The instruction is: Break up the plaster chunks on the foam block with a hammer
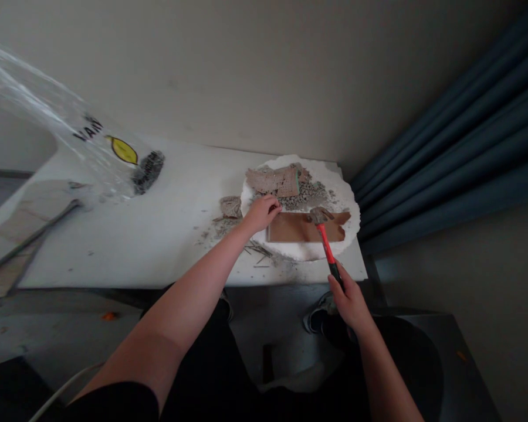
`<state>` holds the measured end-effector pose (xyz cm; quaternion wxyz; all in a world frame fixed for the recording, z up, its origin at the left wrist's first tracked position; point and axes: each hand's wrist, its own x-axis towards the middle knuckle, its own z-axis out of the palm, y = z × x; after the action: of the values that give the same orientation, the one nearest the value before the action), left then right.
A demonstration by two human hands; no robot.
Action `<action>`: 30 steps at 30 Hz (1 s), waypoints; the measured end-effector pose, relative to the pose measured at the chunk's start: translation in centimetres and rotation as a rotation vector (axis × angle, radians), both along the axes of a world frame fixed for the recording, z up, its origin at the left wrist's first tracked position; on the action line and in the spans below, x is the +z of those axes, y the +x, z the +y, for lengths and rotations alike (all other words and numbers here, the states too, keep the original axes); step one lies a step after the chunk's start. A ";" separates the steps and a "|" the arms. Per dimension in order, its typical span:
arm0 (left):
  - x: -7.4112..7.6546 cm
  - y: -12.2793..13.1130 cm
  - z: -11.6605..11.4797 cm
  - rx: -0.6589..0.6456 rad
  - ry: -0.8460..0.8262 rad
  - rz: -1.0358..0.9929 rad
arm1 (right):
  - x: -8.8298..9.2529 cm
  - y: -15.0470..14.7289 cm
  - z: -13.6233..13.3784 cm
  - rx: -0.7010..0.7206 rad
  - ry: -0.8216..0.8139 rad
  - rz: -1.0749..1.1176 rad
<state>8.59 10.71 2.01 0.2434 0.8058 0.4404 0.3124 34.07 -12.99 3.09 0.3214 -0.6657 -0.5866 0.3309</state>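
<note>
My right hand point(348, 296) is wrapped round the black grip of a claw hammer point(325, 240) with a red handle. The hammer's metal head is over a flat brown board point(293, 227), whose right end is jagged; whether they touch I cannot tell. At the board's upper left corner is my left hand point(263, 212), its fingers pinched together. Anything between those fingertips is too small to make out. Beneath the board lies a white, rough-edged slab point(353, 225). A broken pinkish-brown textured piece point(275, 180) and grey crumbs point(310, 196) lie on the slab behind my left hand.
The white table point(158, 234) stands against a wall. A textured fragment point(231, 206) and thin sticks point(259, 251) lie left of the slab. Clear plastic wrap point(92, 140) hangs at the left, near a dark rod point(35, 234). Blue curtains point(457, 140) are at the right.
</note>
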 end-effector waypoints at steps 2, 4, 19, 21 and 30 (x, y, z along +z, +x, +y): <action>-0.3 0.2 -0.5 0.020 0.024 -0.015 | 0.1 0.0 0.0 -0.007 0.006 0.000; -0.6 0.4 -1.0 0.039 0.055 -0.028 | 0.4 0.0 0.0 -0.020 0.004 0.003; -1.2 0.9 -1.8 0.075 0.088 -0.007 | 8.4 -4.6 5.3 0.098 -0.155 0.268; -1.3 1.0 -1.8 0.069 0.089 -0.002 | 8.6 -4.8 5.6 0.125 -0.134 0.235; -1.3 1.0 -2.0 0.072 0.072 -0.010 | 8.6 -4.9 5.2 0.120 -0.107 0.209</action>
<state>9.57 8.71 0.73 0.2051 0.7962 0.4563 0.3404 29.18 -7.82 11.66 0.3243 -0.6077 -0.5700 0.4479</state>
